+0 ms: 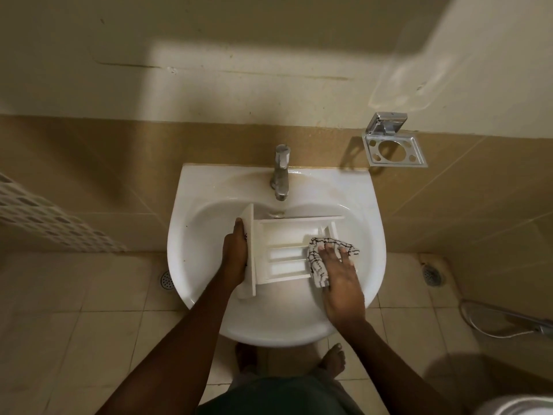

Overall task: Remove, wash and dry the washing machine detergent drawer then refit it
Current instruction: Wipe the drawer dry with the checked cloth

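**Drawer wiped in the sink**

The white detergent drawer [284, 236] lies across the bowl of the sink [203, 235], just in front of the tap [280, 175], with its compartments facing up. The left hand [236, 259] grips the drawer's front panel at the sink's left side. The right hand [341, 277], fingers spread and flat, presses a black-and-white patterned cloth [317, 266] onto the drawer's far end, toward the sink's right side. A metal holder [395, 151] hangs on the wall behind the sink's right corner.
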